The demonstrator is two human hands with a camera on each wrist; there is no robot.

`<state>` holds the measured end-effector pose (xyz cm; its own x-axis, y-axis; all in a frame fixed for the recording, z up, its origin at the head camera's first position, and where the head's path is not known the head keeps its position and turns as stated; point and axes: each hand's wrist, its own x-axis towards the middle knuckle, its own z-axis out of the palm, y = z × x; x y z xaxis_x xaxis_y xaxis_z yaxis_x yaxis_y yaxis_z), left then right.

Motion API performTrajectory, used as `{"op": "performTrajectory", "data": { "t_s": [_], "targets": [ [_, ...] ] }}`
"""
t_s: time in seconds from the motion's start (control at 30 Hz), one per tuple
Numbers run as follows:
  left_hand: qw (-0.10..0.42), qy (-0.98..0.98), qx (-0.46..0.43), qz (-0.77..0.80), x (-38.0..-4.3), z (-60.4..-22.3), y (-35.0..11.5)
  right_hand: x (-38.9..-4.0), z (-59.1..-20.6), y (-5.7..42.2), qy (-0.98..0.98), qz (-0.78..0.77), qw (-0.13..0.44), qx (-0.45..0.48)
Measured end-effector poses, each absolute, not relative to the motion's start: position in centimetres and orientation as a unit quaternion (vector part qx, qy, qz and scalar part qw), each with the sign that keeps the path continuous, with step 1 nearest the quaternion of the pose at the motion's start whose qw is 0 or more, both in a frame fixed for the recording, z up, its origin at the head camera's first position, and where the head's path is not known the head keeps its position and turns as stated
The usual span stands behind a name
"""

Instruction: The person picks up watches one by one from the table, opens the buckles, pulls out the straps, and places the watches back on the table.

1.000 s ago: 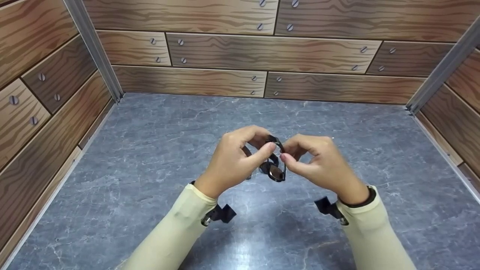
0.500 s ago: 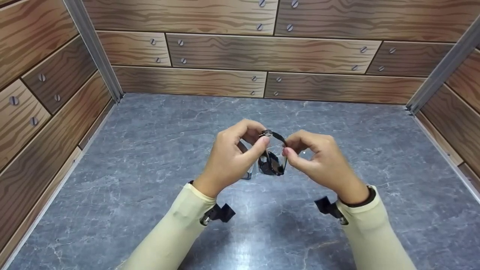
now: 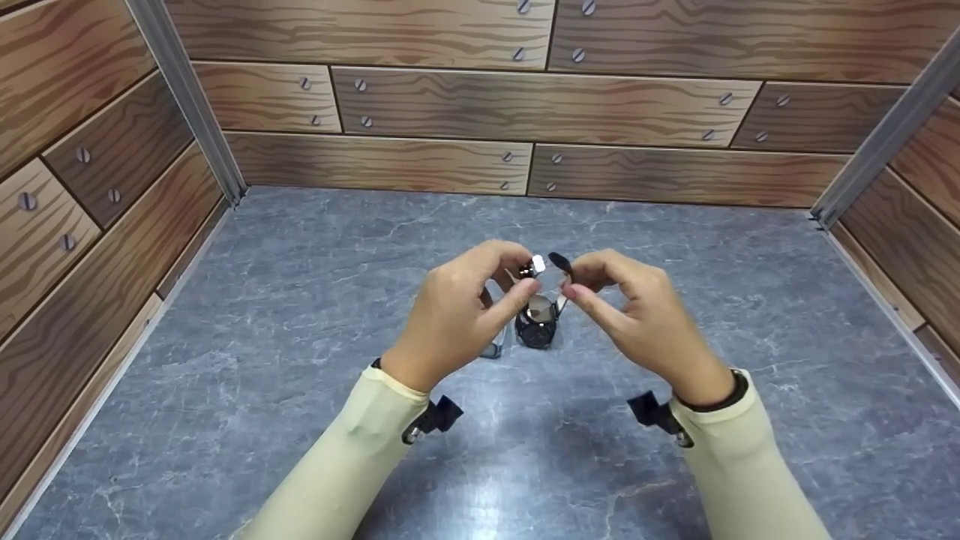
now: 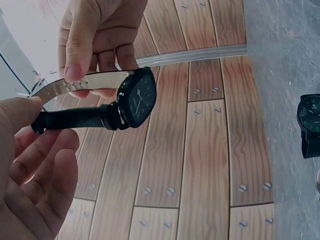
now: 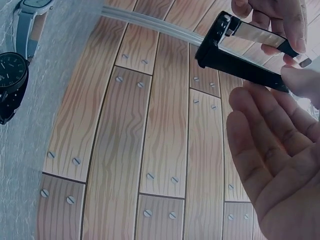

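Observation:
A black wristwatch with a tan strap lining [image 4: 139,98] hangs between my two hands, dial toward the left wrist camera. My left hand [image 3: 472,300] pinches the strap half that carries the shiny buckle [image 3: 538,264]. With thumb and fingers, my right hand [image 3: 626,304] pinches the other half, the one with holes [image 4: 62,88]; its dark tip [image 3: 559,261] sticks up. The buckle and this tip are apart in the head view. In the right wrist view the watch case [image 5: 212,40] is seen edge-on.
On the grey marbled table [image 3: 337,247] below lies another black watch with a round dial [image 3: 536,334]. Beside it, partly behind my left hand, is a watch with a grey-blue strap [image 5: 25,25]. Wood-patterned panels [image 3: 450,101] enclose the back and sides.
The strap ran from the buckle to my right hand half a second ago; now its tip is out of the buckle. The hanging case has turned, and my hands have shifted slightly.

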<state>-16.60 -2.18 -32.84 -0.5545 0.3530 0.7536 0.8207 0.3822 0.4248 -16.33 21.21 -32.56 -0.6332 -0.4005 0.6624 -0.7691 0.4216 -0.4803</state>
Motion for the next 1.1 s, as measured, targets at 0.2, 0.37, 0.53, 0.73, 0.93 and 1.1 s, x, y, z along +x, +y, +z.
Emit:
{"op": "performTrajectory", "data": {
  "t_s": [0.2, 0.37, 0.53, 0.73, 0.93, 1.1],
  "targets": [
    [0.29, -0.785, -0.371, -0.402, -16.8, -32.8, -2.2, -16.4, -32.6, 21.2, -0.811, 0.4, 0.237, 0.355],
    [0.291, -0.793, -0.364, -0.393, -16.9, -32.8, -2.2, -16.5, -32.5, 21.1, -0.815, 0.393, 0.242, 0.349],
    [0.279, -0.805, -0.359, -0.381, -16.8, -33.0, -2.1, -16.5, -32.7, 21.1, -0.817, 0.401, 0.222, 0.349],
    [0.27, -0.82, -0.348, -0.366, -16.7, -32.9, -2.0, -16.7, -32.9, 21.1, -0.822, 0.403, 0.205, 0.346],
    [0.25, -0.83, -0.338, -0.368, -16.8, -32.9, -2.2, -17.4, -33.9, 20.4, -0.82, 0.408, 0.197, 0.35],
    [0.187, -0.868, -0.306, -0.344, -16.9, -32.7, -2.0, -18.3, -35.2, 19.8, -0.824, 0.416, 0.158, 0.351]
  ]
}}
